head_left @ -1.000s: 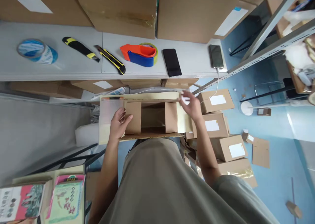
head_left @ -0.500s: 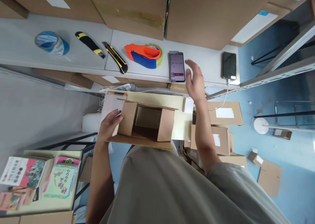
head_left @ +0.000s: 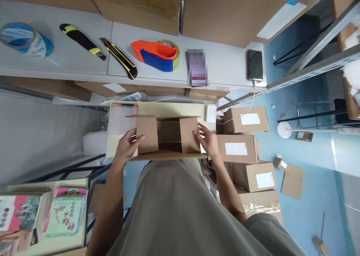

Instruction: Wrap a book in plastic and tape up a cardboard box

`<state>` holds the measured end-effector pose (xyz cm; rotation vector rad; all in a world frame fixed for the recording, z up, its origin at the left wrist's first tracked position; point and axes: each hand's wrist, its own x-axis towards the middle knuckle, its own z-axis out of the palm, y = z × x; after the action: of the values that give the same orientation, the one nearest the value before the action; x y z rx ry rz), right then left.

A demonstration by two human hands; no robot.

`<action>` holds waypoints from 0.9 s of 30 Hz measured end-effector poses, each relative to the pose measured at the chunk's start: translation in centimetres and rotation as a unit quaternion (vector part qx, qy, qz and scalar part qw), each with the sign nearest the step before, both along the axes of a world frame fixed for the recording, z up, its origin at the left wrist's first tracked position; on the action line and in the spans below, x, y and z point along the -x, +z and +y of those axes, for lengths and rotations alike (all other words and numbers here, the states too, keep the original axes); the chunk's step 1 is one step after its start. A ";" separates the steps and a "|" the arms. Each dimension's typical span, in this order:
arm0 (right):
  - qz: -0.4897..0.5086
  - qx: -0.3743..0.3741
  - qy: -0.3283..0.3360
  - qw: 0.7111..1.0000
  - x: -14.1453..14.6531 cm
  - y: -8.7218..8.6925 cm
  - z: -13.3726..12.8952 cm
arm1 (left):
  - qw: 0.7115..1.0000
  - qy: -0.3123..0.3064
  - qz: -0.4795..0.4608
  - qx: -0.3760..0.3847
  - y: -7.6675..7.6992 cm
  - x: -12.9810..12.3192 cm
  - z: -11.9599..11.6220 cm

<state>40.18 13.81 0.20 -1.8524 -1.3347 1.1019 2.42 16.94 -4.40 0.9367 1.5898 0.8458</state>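
An unsealed cardboard box (head_left: 147, 134) stands in front of me, its two end flaps folded partly inward and its long flaps spread outward. My left hand (head_left: 127, 146) grips the left end, thumb on the flap and fingers at the outer side. On the opposite end, my right hand (head_left: 208, 140) holds the box the same way. Between the end flaps the inside shows, with nothing visible in it. Under the box is a pale yellow table (head_left: 165, 107).
The shelf (head_left: 225, 66) ahead carries a blue tape roll (head_left: 26, 40), two box cutters (head_left: 81, 41) (head_left: 119, 59), an orange-blue tape dispenser (head_left: 156, 57) and two phones (head_left: 197, 67) (head_left: 255, 65). Stacked cartons (head_left: 237, 149) stand at right; books (head_left: 66, 213) lie lower left.
My right hand has come down from beside the phone on the shelf to the box's right end. The left hand stays at the left end. The right end flap now sits more level.
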 end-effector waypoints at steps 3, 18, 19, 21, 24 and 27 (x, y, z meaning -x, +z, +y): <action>-0.011 -0.017 -0.017 1.000 -0.7 -0.4 1.1 | 0.999 -0.005 0.021 -0.040 0.2 -0.5 -0.3; 0.055 0.046 0.220 0.973 -4.3 1.4 -2.4 | 0.971 -0.220 0.029 -0.093 4.8 2.0 -3.1; 0.051 0.042 0.214 0.975 -4.1 1.2 -2.3 | 0.975 -0.183 0.055 -0.116 4.4 1.4 -3.0; 0.035 0.021 0.162 0.986 -3.5 0.6 -2.1 | 0.975 -0.113 0.122 -0.145 3.6 0.4 -2.5; -0.010 -0.020 0.073 0.997 -2.8 -0.1 -1.7 | 0.960 -0.099 0.215 -0.151 3.1 0.0 -1.3; -0.051 -0.042 0.095 0.993 -2.9 0.0 -1.2 | 0.934 -0.174 0.265 -0.162 3.7 0.4 0.0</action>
<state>43.07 12.65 0.16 -1.7696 -1.6188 1.0392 2.00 16.97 -0.74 1.7437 1.6753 0.6396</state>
